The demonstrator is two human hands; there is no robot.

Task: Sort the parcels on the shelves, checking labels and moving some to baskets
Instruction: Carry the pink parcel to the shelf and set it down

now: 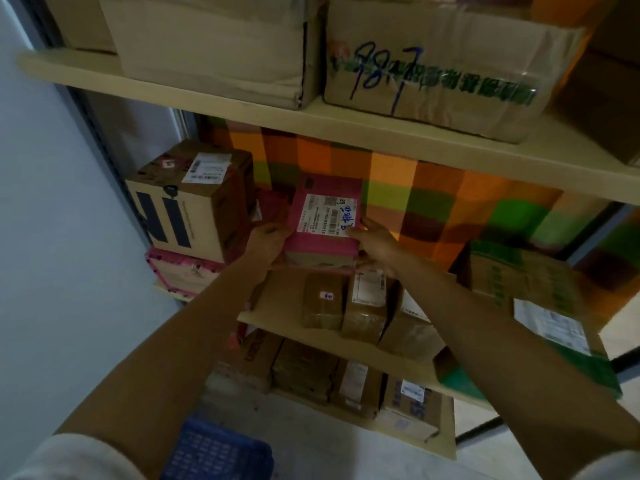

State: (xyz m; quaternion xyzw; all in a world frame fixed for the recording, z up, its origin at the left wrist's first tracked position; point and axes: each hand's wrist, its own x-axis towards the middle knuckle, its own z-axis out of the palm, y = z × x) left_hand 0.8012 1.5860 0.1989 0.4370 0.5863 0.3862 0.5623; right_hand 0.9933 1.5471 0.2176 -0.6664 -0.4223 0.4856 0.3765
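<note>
Plain pale wall (52, 202) on the left, bluish in the dim light. Shelving unit (207, 95) of pale cream boards fills most of the view, with a middle board (277, 317) and a lowest board (445, 431) under the top one. A dark upright frame (100, 133) stands between wall and shelves. Checked cloth (415, 188) (orange, green, brown squares) hangs behind the middle level. The floor (311, 441) is light grey and faintly speckled. Lighting is low and flat; the edges are blurred.

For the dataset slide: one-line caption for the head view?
Left hand and right hand hold a pink parcel, label up, above a shelf; blue basket below.
</note>
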